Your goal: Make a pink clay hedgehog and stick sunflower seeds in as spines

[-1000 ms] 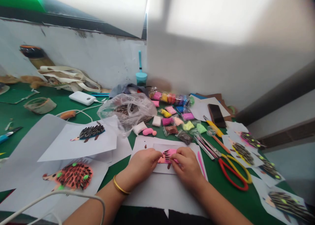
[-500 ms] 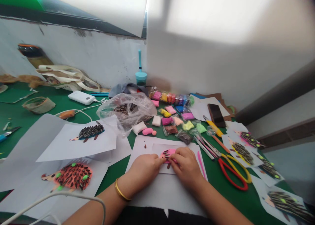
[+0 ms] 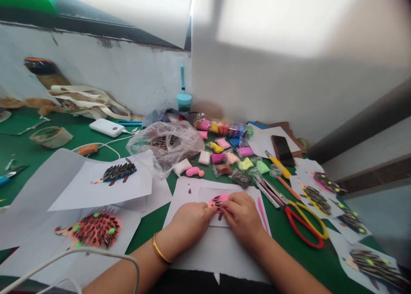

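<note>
L hand (image 3: 190,225) + R hand (image 3: 243,214) at pink hog (image 3: 215,200), some seeds (image 3: 219,203) on.
Hog's on sheet (image 3: 204,194) btwn 'em. R fingers pinched, can't tell if on a seed; L curled at head, grip unclear. I'd brace w/ L, press lightly w/ R.

No lettering, number or brand can be read. Behind and to the left of the white, rounded plastic power bank (image 3: 107,127), the cream cloth bag with long flat straps (image 3: 86,102) bears a faint greenish print, too blurred to decipher.
</note>
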A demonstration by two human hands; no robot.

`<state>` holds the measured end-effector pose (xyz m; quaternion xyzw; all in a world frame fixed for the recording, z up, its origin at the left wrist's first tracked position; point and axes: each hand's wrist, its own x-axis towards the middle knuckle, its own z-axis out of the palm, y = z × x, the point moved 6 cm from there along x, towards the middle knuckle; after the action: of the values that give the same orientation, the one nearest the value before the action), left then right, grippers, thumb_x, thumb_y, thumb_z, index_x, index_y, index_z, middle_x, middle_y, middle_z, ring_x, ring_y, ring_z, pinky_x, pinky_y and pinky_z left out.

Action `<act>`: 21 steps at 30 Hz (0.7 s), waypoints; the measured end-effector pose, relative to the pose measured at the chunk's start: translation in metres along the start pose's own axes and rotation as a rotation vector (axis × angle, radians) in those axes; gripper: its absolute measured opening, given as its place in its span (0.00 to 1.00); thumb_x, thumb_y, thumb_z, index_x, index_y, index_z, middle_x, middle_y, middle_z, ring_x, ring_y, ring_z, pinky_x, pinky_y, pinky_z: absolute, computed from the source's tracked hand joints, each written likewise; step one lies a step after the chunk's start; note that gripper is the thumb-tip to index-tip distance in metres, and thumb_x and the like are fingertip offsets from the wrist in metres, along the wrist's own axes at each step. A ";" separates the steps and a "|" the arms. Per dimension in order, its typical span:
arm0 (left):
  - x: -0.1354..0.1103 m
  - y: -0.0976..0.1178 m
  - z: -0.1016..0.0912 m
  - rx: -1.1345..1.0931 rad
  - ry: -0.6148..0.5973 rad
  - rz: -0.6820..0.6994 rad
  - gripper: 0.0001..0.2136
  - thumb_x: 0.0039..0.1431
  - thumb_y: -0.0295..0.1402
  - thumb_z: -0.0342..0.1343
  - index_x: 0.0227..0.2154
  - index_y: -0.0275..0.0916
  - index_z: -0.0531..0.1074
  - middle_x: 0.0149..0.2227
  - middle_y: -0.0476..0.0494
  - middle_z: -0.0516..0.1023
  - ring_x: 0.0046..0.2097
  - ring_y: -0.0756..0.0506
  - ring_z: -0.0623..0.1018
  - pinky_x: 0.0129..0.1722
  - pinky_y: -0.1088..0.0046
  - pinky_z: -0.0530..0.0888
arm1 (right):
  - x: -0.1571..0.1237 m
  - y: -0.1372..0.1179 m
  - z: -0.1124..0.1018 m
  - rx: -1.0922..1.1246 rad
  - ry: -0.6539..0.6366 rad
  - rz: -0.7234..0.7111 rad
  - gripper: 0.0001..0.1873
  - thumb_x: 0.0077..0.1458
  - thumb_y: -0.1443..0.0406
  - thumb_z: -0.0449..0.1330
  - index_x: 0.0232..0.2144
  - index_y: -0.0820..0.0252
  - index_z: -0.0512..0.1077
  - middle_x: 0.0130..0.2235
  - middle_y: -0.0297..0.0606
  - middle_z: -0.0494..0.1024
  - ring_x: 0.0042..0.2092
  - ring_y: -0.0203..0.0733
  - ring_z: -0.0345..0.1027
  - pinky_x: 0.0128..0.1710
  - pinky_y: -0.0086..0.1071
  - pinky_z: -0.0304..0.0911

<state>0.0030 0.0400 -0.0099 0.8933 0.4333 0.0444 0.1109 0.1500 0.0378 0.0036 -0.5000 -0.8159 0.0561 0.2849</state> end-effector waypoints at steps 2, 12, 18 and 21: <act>0.000 0.000 0.000 -0.003 0.003 0.001 0.11 0.67 0.30 0.47 0.43 0.44 0.75 0.30 0.45 0.76 0.29 0.46 0.75 0.30 0.73 0.70 | 0.000 0.000 0.000 -0.005 0.003 -0.002 0.06 0.58 0.69 0.60 0.31 0.57 0.76 0.33 0.37 0.73 0.39 0.43 0.61 0.39 0.37 0.51; 0.000 0.000 0.001 -0.012 0.003 0.002 0.11 0.66 0.30 0.47 0.42 0.44 0.75 0.30 0.45 0.75 0.29 0.46 0.75 0.30 0.72 0.70 | 0.000 0.000 0.000 -0.003 0.001 -0.012 0.06 0.59 0.68 0.60 0.30 0.56 0.76 0.33 0.37 0.72 0.39 0.43 0.61 0.39 0.37 0.52; 0.000 0.000 0.001 -0.026 -0.008 -0.006 0.12 0.66 0.29 0.47 0.43 0.43 0.75 0.31 0.45 0.76 0.29 0.46 0.75 0.31 0.72 0.71 | -0.001 0.003 0.001 -0.002 0.000 0.002 0.06 0.58 0.69 0.60 0.30 0.57 0.76 0.33 0.37 0.73 0.39 0.43 0.61 0.40 0.37 0.52; 0.000 -0.001 0.002 -0.019 0.000 -0.013 0.12 0.66 0.30 0.47 0.43 0.44 0.75 0.30 0.45 0.76 0.29 0.46 0.75 0.31 0.72 0.71 | -0.002 0.003 0.002 -0.004 -0.006 0.005 0.05 0.58 0.70 0.61 0.31 0.57 0.76 0.33 0.37 0.72 0.39 0.43 0.61 0.40 0.37 0.52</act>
<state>0.0027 0.0401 -0.0118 0.8894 0.4385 0.0478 0.1198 0.1522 0.0381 0.0005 -0.5025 -0.8155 0.0567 0.2815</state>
